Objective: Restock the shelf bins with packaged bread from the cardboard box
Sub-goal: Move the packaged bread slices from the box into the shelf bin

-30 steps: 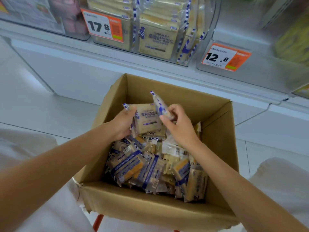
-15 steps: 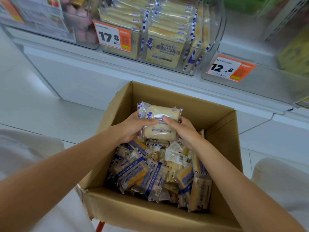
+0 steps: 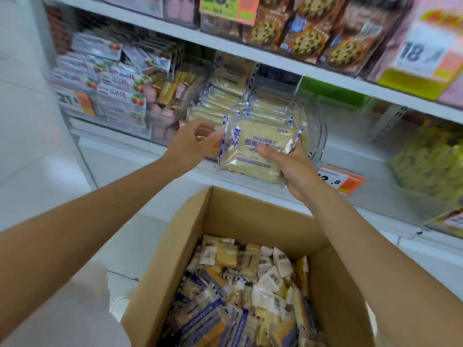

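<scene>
A clear packet of sliced bread (image 3: pixel 253 151) with blue-and-white edges is held up in front of the clear shelf bin (image 3: pixel 318 131), which holds several stacked packets of the same bread (image 3: pixel 240 106). My right hand (image 3: pixel 294 171) grips the packet's lower right side, thumb across its front. My left hand (image 3: pixel 193 144) has curled fingers pinching the packet's left edge. Below, the open cardboard box (image 3: pixel 250 204) holds several loose bread packets (image 3: pixel 238 296).
A bin of strawberry-print packets (image 3: pixel 112 88) stands left of the bread bin. Cookie packets (image 3: pixel 313 33) fill the upper shelf. An orange price tag (image 3: pixel 340 180) hangs on the shelf edge beside my right hand, and yellow packets (image 3: pixel 431 159) sit at the right.
Both hands have risen out of the box with the bread packet and now hold it at the front of the shelf bin. The view has tilted up toward the shelves.
</scene>
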### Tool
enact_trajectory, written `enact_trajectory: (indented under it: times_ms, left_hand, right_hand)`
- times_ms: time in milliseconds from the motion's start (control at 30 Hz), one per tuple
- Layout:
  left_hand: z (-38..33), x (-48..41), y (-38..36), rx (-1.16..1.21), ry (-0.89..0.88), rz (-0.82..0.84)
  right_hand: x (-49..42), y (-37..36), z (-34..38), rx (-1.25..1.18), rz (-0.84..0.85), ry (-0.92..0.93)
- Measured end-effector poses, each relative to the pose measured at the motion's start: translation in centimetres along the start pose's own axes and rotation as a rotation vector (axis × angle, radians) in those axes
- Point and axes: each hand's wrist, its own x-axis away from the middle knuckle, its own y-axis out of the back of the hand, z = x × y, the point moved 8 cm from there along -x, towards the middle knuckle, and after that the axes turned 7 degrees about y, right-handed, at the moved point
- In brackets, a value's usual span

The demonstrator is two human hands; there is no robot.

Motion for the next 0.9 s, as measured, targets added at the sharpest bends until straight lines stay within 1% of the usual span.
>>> enact_trajectory:
  times_ms: [100, 167, 233, 300, 400, 467, 500, 567, 633, 700, 767, 800, 833, 867, 900]
  left_hand:
    - [-1.8, -4.4, 4.7, -0.176, -0.11, -0.204]
    - [-2.3, -7.1, 6.3, -0.358, -0.155, -0.284]
    - [-2.1, -9.4, 6.9, -0.46, -0.185, -0.342]
    - [-1.8, -11.2, 6.7, -0.491, -0.238, -0.353]
    - [-0.6, -12.7, 5.7, -0.476, -0.294, -0.305]
    - [0.1, -12.8, 5.8, -0.432, -0.3, -0.307]
    - [0.2, -12.8, 5.7, -0.424, -0.307, -0.311]
    - [0.3, -12.8, 5.7, -0.42, -0.322, -0.315]
    - [0.3, -12.9, 5.8, -0.421, -0.328, -0.321]
    - [0.4, -12.9, 5.7, -0.425, -0.319, -0.327]
    - [0.6, -12.9, 5.7, -0.425, -0.315, -0.329]
    - [0.6, -12.9, 5.7, -0.423, -0.317, -0.332]
    - [0.6, -12.8, 5.7, -0.42, -0.322, -0.336]
    - [0.6, -12.8, 5.7, -0.417, -0.325, -0.34]
    - [0.6, -12.8, 5.7, -0.416, -0.325, -0.344]
  right_hand:
    - [-4.9, -1.8, 3.3, -0.057, -0.032, 0.047]
    - [-8.5, -3.3, 4.5, -0.092, -0.026, 0.065]
    - [-12.3, -4.4, 4.3, -0.063, -0.068, 0.062]
    - [-16.4, -5.3, 3.7, -0.022, -0.108, 0.067]
    - [-21.2, -6.6, 3.3, -0.014, -0.179, 0.056]
    - [-23.7, -7.1, 3.3, 0.02, -0.224, 0.131]
    - [-25.0, -7.4, 3.3, 0.059, -0.229, 0.186]
    - [-26.8, -8.0, 3.3, 0.261, -0.254, 0.251]
    - [-27.7, -8.1, 2.8, 0.444, -0.265, 0.197]
    - [-28.6, -7.9, 2.3, 0.456, -0.211, 0.107]
    - [-28.6, -7.2, 2.3, 0.4, -0.194, 0.104]
    - [-28.1, -6.6, 2.7, 0.435, -0.222, 0.141]
    - [-27.3, -5.9, 3.1, 0.522, -0.267, 0.204]
    - [-26.3, -5.6, 3.6, 0.638, -0.304, 0.293]
    - [-25.2, -6.0, 4.5, 0.782, -0.312, 0.425]
